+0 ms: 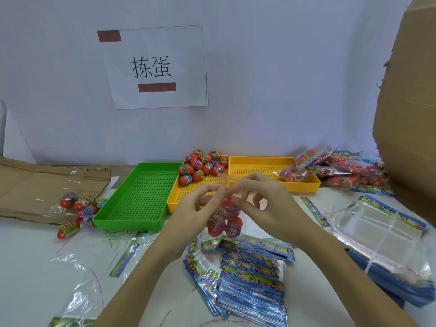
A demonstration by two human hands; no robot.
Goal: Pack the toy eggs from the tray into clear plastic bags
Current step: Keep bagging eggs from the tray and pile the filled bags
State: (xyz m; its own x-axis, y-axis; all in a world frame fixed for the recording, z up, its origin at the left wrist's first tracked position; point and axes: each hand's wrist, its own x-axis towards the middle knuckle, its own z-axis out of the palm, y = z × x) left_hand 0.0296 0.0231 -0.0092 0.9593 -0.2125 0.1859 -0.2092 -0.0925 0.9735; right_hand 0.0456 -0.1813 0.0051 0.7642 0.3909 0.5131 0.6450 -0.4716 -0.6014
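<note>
Hanging straight below both hands, the clear bag (225,220) of toy eggs runs lengthwise downward, its open mouth pinched between them. The left hand (200,204) and right hand (257,197) sit equally near, fingertips curled onto the bag's top edge, probably sealing it. Loose toy eggs (203,166) wait beyond the hands in the yellow tray (175,204).

a small packing station, the kind you find in a toy workshop or warehouse corner; a white table (28,256) pushed against a plain wall, with a taped paper sign (157,67) in chinese characters; perforated sorting trays, one green (139,197) and two yellow (259,168); flattened cardboard (35,185) on the left, a big carton (410,90) on the right; stacks of printed header bags (250,274) and a heap of filled packs (342,168).
</note>
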